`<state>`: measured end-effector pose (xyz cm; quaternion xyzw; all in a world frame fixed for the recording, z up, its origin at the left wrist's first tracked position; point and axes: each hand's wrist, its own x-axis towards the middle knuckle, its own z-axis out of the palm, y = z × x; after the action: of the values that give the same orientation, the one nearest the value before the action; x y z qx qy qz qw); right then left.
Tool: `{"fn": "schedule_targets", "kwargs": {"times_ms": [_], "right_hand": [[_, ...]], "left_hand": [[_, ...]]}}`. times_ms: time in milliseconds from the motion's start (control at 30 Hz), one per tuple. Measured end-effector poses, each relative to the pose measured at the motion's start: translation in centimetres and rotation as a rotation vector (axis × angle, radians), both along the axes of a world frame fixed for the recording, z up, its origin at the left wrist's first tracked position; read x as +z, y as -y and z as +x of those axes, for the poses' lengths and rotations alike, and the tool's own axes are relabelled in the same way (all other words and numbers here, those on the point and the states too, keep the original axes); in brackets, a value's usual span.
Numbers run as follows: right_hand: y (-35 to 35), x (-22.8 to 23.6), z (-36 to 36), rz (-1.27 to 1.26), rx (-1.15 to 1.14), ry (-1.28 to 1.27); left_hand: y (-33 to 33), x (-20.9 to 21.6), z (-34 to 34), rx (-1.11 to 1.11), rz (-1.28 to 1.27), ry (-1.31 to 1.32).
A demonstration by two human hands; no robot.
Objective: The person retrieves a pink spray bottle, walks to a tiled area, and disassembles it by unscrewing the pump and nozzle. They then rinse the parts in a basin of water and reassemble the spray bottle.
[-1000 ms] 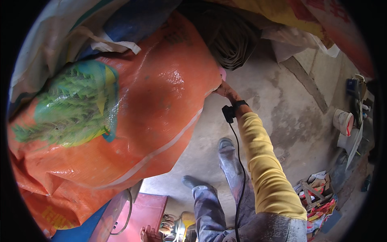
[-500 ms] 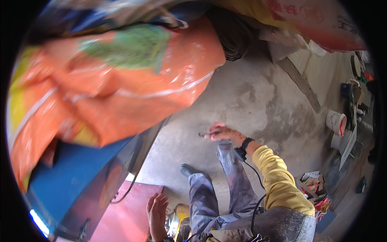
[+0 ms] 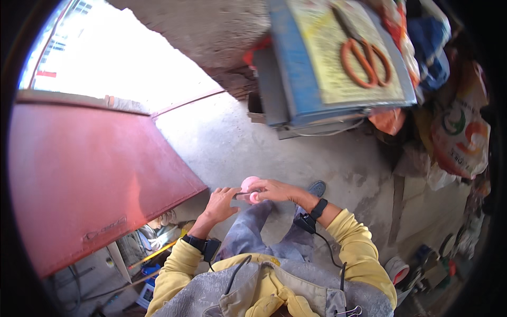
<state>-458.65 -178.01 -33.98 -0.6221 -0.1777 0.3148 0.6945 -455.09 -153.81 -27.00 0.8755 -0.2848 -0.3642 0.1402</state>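
Daylight fills the opening (image 3: 142, 58) at the far left, washing out what lies beyond it. Just beside it a red panel (image 3: 100, 179) stands at an angle; I take it for a door, perhaps swung in so that light reaches the floor (image 3: 338, 158). Clutter (image 3: 150, 240) lies along its lower edge, probably tucked there to keep it from underfoot.

Ahead of my lap, my left hand (image 3: 215, 206) has its fingers spread wide, thumb apart, by the near end of a thin dark bar (image 3: 242, 194); whether it touches, I can't tell. Right of that, between my two hands, sits the pink thing (image 3: 251, 182). The fingers of my right hand (image 3: 280, 190) are drawn narrow on it and the bar, likely to pin them together and leave the bar's left end sticking out. What it is, they hide too much to say.

Farther right stands a blue box (image 3: 296, 74), with scissors (image 3: 365, 63) lying flat on its yellow sheet (image 3: 319, 58), orange handles toward me, handy for grabbing. Below, a white bucket (image 3: 395, 269) rests by other clutter, and bags (image 3: 458, 140) are bunched at the far edge.
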Motion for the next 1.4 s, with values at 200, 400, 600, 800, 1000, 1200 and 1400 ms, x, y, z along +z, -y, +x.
{"fn": "schedule_targets", "kwargs": {"times_ms": [200,400,600,800,1000,1200,1400], "right_hand": [[-12.3,7.9,10.6,-0.212,0.196,-0.067],[-18.5,14.4,20.6,-0.269,0.336,0.019],[-21.0,18.4,33.3,-0.452,0.287,0.314],[-19.3,22.0,40.7,-0.12,-0.172,0.268],[-15.6,21.7,43.6,-0.069,-0.069,-0.013],[-12.5,17.7,42.3,-0.038,-0.402,-0.424],[-13.8,13.0,30.9,0.037,-1.182,-0.71]], "left_hand": [[-10.8,5.1,4.2,0.093,-0.094,0.398],[-16.1,8.3,12.2,0.479,-0.441,0.117],[-19.2,9.2,22.3,0.759,-0.527,0.041],[-23.9,9.8,33.0,1.172,-0.892,-0.014],[-28.4,10.2,44.4,1.344,-1.083,0.125],[-34.6,6.3,59.8,1.351,-1.172,0.031],[-38.1,1.9,74.6,1.242,-1.064,0.032]]}}
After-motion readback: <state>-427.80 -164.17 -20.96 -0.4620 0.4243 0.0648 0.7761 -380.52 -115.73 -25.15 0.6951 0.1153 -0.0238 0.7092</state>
